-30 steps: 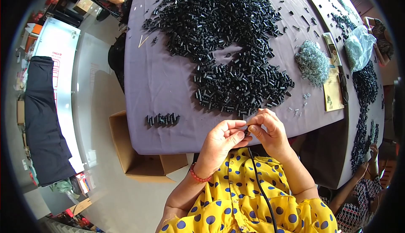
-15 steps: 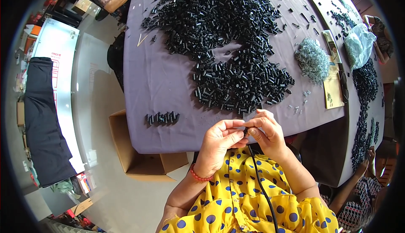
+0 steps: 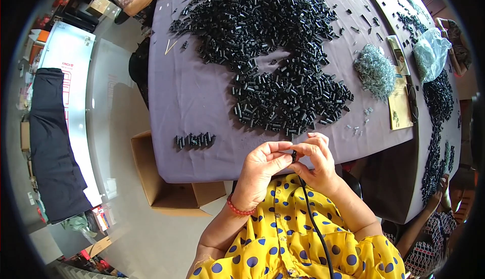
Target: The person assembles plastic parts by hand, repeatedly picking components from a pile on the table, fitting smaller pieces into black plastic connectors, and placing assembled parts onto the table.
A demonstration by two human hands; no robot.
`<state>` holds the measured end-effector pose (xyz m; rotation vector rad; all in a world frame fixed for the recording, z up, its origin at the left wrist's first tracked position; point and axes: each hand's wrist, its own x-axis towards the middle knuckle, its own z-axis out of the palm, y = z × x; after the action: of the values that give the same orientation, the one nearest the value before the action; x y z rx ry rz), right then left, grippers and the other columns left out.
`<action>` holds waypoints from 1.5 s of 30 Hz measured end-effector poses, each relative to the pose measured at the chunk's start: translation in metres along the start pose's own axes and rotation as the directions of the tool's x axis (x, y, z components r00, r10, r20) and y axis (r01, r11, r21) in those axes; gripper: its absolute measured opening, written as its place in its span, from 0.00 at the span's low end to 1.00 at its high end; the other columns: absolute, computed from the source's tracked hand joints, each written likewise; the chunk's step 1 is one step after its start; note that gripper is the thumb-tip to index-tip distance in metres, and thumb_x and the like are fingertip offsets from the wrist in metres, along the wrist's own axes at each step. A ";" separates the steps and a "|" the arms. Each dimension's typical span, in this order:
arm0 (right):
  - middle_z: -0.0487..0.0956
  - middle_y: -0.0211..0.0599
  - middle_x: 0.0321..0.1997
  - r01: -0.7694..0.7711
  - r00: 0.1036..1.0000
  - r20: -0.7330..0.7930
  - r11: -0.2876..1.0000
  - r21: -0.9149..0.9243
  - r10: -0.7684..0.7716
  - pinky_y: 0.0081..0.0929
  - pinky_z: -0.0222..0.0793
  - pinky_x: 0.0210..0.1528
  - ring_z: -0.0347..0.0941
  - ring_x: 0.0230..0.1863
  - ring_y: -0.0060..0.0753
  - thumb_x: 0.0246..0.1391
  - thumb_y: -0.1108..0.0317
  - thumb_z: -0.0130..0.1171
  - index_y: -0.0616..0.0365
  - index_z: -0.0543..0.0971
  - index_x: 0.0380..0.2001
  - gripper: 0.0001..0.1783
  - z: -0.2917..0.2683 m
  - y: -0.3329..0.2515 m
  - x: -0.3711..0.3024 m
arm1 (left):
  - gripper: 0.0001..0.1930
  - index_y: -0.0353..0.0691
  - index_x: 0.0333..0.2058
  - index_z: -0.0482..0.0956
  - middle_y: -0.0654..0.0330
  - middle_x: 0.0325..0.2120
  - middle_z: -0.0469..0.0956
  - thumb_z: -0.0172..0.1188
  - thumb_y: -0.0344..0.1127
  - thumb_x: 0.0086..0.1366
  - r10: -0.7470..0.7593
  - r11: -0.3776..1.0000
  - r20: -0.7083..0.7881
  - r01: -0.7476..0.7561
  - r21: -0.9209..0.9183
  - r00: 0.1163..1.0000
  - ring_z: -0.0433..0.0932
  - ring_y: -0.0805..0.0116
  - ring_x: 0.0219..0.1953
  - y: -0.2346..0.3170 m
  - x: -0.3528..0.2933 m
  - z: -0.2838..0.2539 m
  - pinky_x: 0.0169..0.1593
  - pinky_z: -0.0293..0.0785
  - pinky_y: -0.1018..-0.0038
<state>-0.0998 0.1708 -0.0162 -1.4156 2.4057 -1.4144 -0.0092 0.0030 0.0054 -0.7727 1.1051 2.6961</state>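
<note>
At the table's near edge, my left hand (image 3: 263, 164) and my right hand (image 3: 317, 161) meet fingertip to fingertip. Between them is a small black plastic piece (image 3: 294, 155), pinched by the left thumb and fingers. The right thumb and index finger close on it from the other side, covering much of it. Just beyond my fingers lies a large heap of small black cylindrical plastic parts (image 3: 288, 97). A short row of similar black parts (image 3: 194, 141) lies to the left on the purple-grey tablecloth (image 3: 187, 92).
A pile of small clear parts (image 3: 375, 72) sits right of the heap, beside a yellow notepad (image 3: 400, 108) and dark glasses (image 3: 411, 104). An open cardboard box (image 3: 146, 170) stands below the table's left corner. Other people's arms (image 3: 144, 0) reach in at the edges. A black cord (image 3: 312, 218) hangs over my front.
My right thumb has shifted down and my right fingers have changed their hold slightly, so more of the black piece shows. My left hand stays almost in place.
</note>
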 end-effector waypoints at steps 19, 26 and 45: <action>0.78 0.28 0.32 0.102 0.991 -0.080 0.991 -0.086 -0.109 0.48 0.59 0.63 0.75 0.35 0.31 0.42 0.69 0.73 0.60 0.82 0.45 0.24 0.003 -0.015 -0.001 | 0.20 0.28 0.58 0.71 0.55 0.48 0.80 0.60 0.23 0.69 -0.158 0.926 0.227 0.224 -0.304 0.961 0.81 0.69 0.49 -0.004 0.003 -0.018 0.57 0.77 0.75; 0.80 0.25 0.38 0.011 1.000 -0.009 0.986 -0.166 -0.013 0.50 0.50 0.65 0.76 0.36 0.27 0.42 0.51 0.76 0.53 0.81 0.48 0.31 -0.010 -0.019 0.011 | 0.19 0.30 0.58 0.73 0.58 0.45 0.81 0.60 0.23 0.70 -0.127 0.957 0.220 0.178 -0.229 0.967 0.82 0.71 0.45 -0.002 0.006 -0.017 0.53 0.80 0.77; 0.77 0.26 0.35 0.141 0.985 0.135 0.941 -0.308 -0.103 0.47 0.51 0.64 0.73 0.34 0.28 0.44 0.51 0.73 0.52 0.84 0.42 0.23 -0.010 -0.032 0.016 | 0.20 0.28 0.59 0.72 0.58 0.48 0.81 0.60 0.28 0.70 -0.126 0.960 0.344 0.202 -0.196 0.931 0.80 0.75 0.48 -0.011 0.005 -0.034 0.53 0.78 0.80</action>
<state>-0.0909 0.1604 0.0185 -1.6873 2.5958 -0.9567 0.0043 -0.0129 -0.0244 -0.3957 0.6329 2.7019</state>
